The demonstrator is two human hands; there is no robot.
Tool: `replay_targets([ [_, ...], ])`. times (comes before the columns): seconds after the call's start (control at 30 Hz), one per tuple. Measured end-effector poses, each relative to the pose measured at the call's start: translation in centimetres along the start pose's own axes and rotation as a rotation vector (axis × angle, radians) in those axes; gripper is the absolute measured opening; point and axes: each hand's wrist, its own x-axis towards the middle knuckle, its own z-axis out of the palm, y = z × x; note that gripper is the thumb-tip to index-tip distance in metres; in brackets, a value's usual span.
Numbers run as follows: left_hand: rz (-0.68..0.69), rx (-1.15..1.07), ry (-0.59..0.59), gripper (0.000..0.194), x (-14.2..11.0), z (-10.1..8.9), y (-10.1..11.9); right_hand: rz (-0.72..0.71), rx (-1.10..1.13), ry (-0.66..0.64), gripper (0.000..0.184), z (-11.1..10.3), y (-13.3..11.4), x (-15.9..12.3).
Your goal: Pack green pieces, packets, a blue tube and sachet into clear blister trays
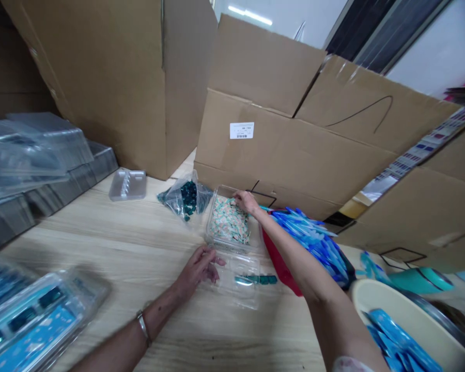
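Fingers [241, 196] of the right hand [248, 202] are curved down onto a heap of pale and green pieces [230, 221], held in a clear plastic tray [213, 219]; whether any piece is gripped cannot be told. The heap is kept at the far end of a wooden table [101, 243], against a cardboard box [279, 144]. The left hand [198, 268] is half curled, with nothing seen held, just left of a clear lid [242, 292] on which a few teal pieces [256, 279] are lined up. A bag of dark green pieces [188, 199] is placed to the left, and blue pieces [308, 243] are piled to the right.
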Motion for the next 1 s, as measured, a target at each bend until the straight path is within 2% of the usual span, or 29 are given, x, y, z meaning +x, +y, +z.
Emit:
replay_targets([
  [0.17,-0.017,0.025,0.033,0.035,0.0,0.1,0.1,0.031,-0.120,-0.057,0.026,1.3,-1.4,0.5],
  [0.33,-0.019,0.014,0.030,0.037,0.0,0.3,0.2,0.049,-0.179,-0.080,0.026,1.7,-1.7,0.3],
  [0.7,-0.029,0.000,0.035,0.041,0.0,0.2,0.0,0.013,-0.102,0.025,0.022,-1.1,-0.1,-1.4],
  [0.87,-0.016,0.000,0.039,0.038,-0.3,0.5,0.4,-0.096,-0.080,-0.002,0.027,-1.8,-0.3,-2.5],
  [1.0,-0.014,0.012,0.042,0.039,-0.5,0.6,0.7,-0.251,-0.111,-0.147,0.021,-0.9,-1.5,-3.5],
])
